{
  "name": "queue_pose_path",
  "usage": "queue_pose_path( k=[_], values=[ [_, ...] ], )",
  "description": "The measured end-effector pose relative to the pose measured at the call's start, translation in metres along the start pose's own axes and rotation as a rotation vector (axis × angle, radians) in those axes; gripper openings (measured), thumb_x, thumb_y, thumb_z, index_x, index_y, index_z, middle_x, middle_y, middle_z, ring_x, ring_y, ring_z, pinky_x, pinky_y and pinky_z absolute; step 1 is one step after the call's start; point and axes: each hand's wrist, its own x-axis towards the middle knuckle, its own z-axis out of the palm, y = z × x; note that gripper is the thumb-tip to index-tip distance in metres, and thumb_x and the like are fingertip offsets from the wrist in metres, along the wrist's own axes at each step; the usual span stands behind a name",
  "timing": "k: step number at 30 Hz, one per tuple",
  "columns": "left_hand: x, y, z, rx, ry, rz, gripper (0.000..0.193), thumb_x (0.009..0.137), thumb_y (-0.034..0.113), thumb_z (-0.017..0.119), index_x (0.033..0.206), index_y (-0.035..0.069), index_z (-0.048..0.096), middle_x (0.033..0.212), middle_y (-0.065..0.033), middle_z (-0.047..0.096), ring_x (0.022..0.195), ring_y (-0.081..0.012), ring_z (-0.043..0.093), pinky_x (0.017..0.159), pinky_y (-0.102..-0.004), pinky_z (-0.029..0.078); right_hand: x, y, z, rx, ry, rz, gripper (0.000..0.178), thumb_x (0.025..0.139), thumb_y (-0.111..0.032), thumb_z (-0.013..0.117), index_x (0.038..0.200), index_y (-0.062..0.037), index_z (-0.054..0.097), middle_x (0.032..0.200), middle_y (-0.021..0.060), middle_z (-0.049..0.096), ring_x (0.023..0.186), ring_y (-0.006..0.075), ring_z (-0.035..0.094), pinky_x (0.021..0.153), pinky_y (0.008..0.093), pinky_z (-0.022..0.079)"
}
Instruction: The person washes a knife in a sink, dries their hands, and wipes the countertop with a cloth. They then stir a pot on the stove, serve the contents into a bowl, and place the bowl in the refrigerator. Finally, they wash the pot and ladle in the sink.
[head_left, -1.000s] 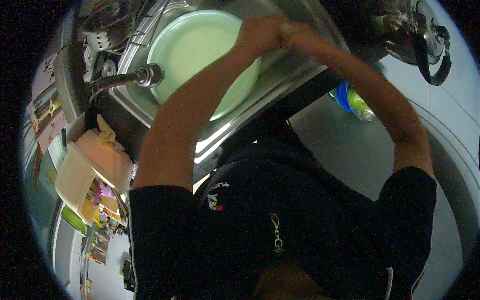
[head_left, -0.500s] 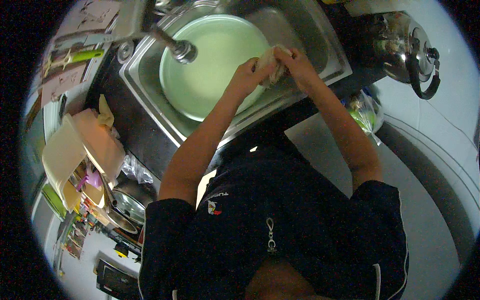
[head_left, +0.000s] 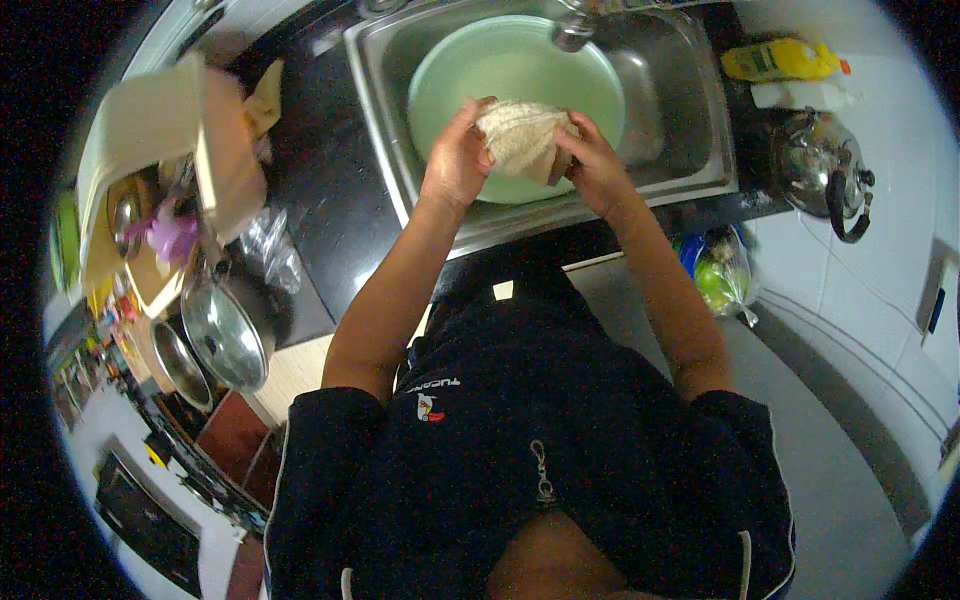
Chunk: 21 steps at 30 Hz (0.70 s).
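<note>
In the head view, a pale cream cloth hangs bunched between the two hands: the left grip pinches its left end between thumb and fingers, and the right grip is closed on its right end. Beneath both grips—and showing mostly beyond them—is a round light-green basin, set in a steel sink. The tap is just past the cloth, ahead of the right grip. Further right of that grip are a yellow bottle and a shiny kettle. Left of the left grip, a dark counter runs toward a cream container—well apart from the hands—with a clear plastic bag near it.
</note>
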Motion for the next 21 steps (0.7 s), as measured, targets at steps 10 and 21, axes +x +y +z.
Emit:
queue_pose_path(
  k=[10,21],
  values=[
    [-0.085,0.035,-0.066,-0.125,0.047,0.182,0.030,0.081,0.011,0.050,0.109,0.002,0.042,0.102,-0.0139,0.054,0.086,-0.0275,0.059,0.069,-0.0323,0.054,-0.019,0.072,0.081,-0.809,-0.249,-0.369,0.048,0.075,-0.022,0.064,0.113,0.0024,0.046,0.099,0.0136,0.057,0.082,0.0195,0.057,0.070,0.0285,0.047],
    [-0.156,0.043,-0.091,-0.166,0.149,0.138,0.028,0.082,0.025,0.054,0.097,0.002,0.053,0.088,-0.0126,0.059,0.073,-0.0209,0.060,0.061,-0.0322,0.051,-0.052,0.072,0.122,-1.132,-0.309,-0.661,0.031,0.069,-0.006,0.062,0.099,-0.0063,0.056,0.097,0.0105,0.052,0.087,0.0259,0.053,0.076,0.0310,0.043]
  ],
)
